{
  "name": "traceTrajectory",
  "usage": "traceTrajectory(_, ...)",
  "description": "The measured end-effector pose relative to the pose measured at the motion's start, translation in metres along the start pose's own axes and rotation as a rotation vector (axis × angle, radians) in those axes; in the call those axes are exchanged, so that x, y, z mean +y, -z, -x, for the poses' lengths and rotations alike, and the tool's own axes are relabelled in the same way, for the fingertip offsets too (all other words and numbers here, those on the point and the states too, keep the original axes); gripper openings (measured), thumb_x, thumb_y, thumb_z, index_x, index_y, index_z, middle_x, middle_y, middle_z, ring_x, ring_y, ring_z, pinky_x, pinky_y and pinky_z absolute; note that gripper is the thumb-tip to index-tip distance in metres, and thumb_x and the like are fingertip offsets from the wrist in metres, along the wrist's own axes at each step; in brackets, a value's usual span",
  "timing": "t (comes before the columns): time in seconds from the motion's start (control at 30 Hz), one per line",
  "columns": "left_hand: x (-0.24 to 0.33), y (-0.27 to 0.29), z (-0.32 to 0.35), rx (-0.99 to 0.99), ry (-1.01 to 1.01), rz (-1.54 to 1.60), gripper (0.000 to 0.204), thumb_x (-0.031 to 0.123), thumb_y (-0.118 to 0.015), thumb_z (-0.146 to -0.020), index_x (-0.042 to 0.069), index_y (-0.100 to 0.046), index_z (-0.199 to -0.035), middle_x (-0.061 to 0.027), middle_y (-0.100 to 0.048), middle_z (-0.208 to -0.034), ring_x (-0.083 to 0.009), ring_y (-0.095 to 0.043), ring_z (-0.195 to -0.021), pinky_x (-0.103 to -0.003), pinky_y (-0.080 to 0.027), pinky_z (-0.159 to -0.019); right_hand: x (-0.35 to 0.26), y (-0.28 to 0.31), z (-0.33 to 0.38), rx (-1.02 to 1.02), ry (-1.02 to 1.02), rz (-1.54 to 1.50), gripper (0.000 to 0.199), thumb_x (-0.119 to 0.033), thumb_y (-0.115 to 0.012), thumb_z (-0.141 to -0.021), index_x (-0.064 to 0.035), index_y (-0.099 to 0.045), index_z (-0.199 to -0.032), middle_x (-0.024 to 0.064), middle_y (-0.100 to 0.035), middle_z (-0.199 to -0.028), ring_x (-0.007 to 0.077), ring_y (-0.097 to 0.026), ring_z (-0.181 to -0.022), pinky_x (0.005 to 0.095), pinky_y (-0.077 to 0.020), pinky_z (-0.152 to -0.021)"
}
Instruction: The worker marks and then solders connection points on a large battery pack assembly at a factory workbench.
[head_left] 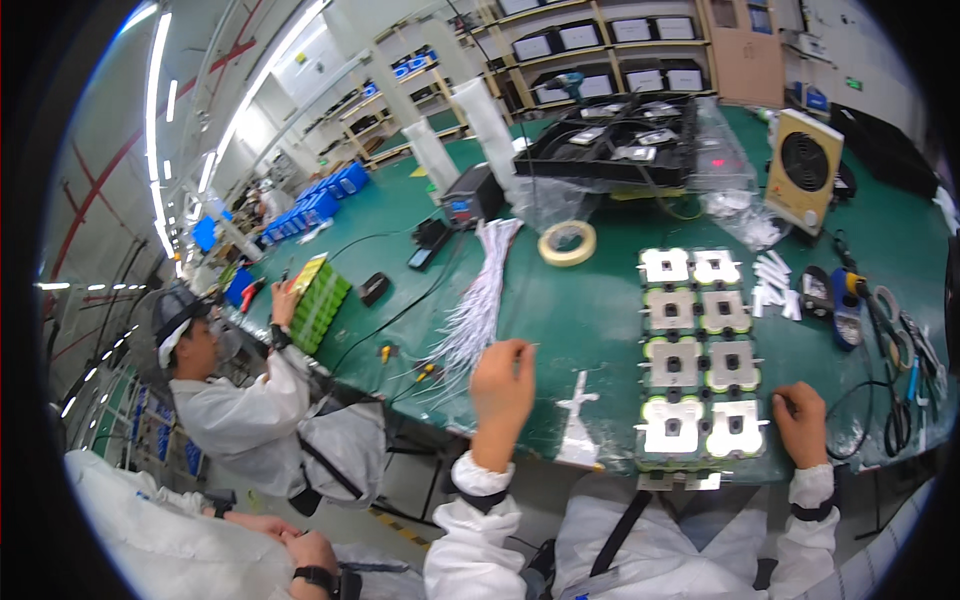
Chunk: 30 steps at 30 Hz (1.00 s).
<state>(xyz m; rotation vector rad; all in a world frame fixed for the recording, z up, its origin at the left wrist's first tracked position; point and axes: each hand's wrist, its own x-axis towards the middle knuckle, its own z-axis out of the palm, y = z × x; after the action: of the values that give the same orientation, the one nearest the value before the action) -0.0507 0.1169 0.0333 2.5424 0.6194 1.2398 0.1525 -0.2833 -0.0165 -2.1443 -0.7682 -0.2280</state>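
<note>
My left hand [503, 390] is raised over the front of the green table, thumb and fingers pinched together. A tiny pale bit shows at its fingertips, too small to name. Just beyond it lies a fanned bundle of white wires [485, 290]. My right hand [800, 424] rests closed on the table edge, fingers curled, with nothing visible in it. Between my hands stands a battery pack [685, 350] of green-wrapped cells in black holders, with metal plates in two columns on top. White strips [580, 420] lie on the table left of the pack.
At left, a person [235, 370] handles a green cell block [320, 305]; another person's hands [300, 550] are below. Tape [566, 243], a black tray [610, 140], a yellow fan unit [803, 170] and white tubes [772, 283] lie beyond. Tools and scissors [897, 420] are at right.
</note>
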Motion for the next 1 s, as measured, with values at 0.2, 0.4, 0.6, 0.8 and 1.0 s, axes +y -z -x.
traceTrajectory(0.2,-0.025,0.020,-0.010,0.259,-0.330,-0.236,0.012,0.007,-0.075,-0.085,0.004,-0.068,-0.094,-0.0111,-0.068,-0.091,-0.0327,-0.064,-0.082,-0.042,-0.050,-0.072,-0.007,0.004,-0.002,0.005,0.004,-0.007,0.005,-0.004,-0.071,-0.086,-0.0005,-0.070,-0.089,0.0118,-0.059,-0.074,0.0275,-0.058,-0.067,0.0384,-0.0456,-0.061)
traceTrajectory(0.4,-0.048,0.005,0.022,-0.032,-0.063,-0.237,0.036,0.012,-0.071,-0.090,-0.001,-0.064,-0.122,-0.0173,-0.067,-0.118,-0.0378,-0.060,-0.107,-0.047,-0.048,-0.092,-0.008,0.008,-0.002,-0.011,0.022,-0.003,0.007,-0.004,-0.070,-0.086,-0.0008,-0.072,-0.092,0.0099,-0.057,-0.074,0.0238,-0.055,-0.066,0.0352,-0.0435,-0.060)
traceTrajectory(0.6,-0.032,0.005,0.042,-0.207,0.015,-0.114,0.035,0.015,-0.071,-0.091,-0.001,-0.065,-0.122,-0.0184,-0.068,-0.117,-0.0376,-0.061,-0.106,-0.046,-0.049,-0.092,-0.010,0.007,-0.001,-0.017,0.024,0.022,0.007,-0.007,-0.071,-0.085,-0.0028,-0.072,-0.091,0.0099,-0.058,-0.074,0.0272,-0.058,-0.071,0.0390,-0.0454,-0.064)
traceTrajectory(0.8,-0.020,-0.003,0.045,-0.119,-0.094,0.032,0.019,0.004,-0.065,-0.085,0.001,-0.067,-0.104,-0.0165,-0.070,-0.105,-0.0362,-0.063,-0.096,-0.044,-0.050,-0.085,-0.009,0.008,-0.001,-0.018,0.020,0.023,0.007,-0.007,-0.070,-0.085,-0.0031,-0.072,-0.091,0.0100,-0.058,-0.074,0.0278,-0.058,-0.071,0.0394,-0.0456,-0.065)
traceTrajectory(1.0,-0.023,-0.005,0.057,-0.146,-0.096,0.136,0.009,-0.005,-0.055,-0.072,0.003,-0.058,-0.070,-0.0148,-0.063,-0.070,-0.0347,-0.062,-0.067,-0.042,-0.047,-0.061,-0.009,0.006,-0.002,-0.008,0.045,0.006,0.008,-0.006,-0.071,-0.084,-0.0028,-0.072,-0.091,0.0104,-0.058,-0.074,0.0277,-0.058,-0.070,0.0398,-0.0459,-0.065)
